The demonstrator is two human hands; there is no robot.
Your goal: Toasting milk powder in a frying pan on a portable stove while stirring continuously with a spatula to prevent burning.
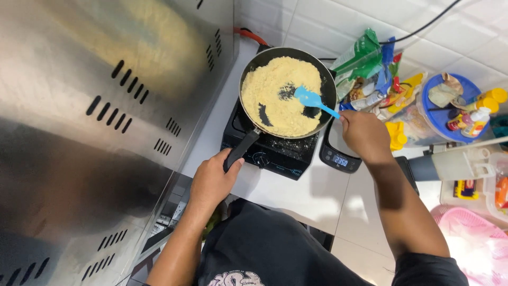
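Black frying pan [288, 90] sits on a black induction hob [270, 151], filled with pale yellow crumbly mixture [275, 100] showing dark bare patches. Left hand [211, 180] is clenched around the pan handle; right hand [362, 132] grips a blue spatula [312, 99] resting in the mixture. White tiled counter [296, 190]; steel panel [95, 116] at left. A kitchen scale [338, 156] is partly hidden by the right hand.

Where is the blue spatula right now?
In the head view, the blue spatula is up in the middle, its blade resting on the yellow crumbly food in the black pan, with the right hand holding its handle.
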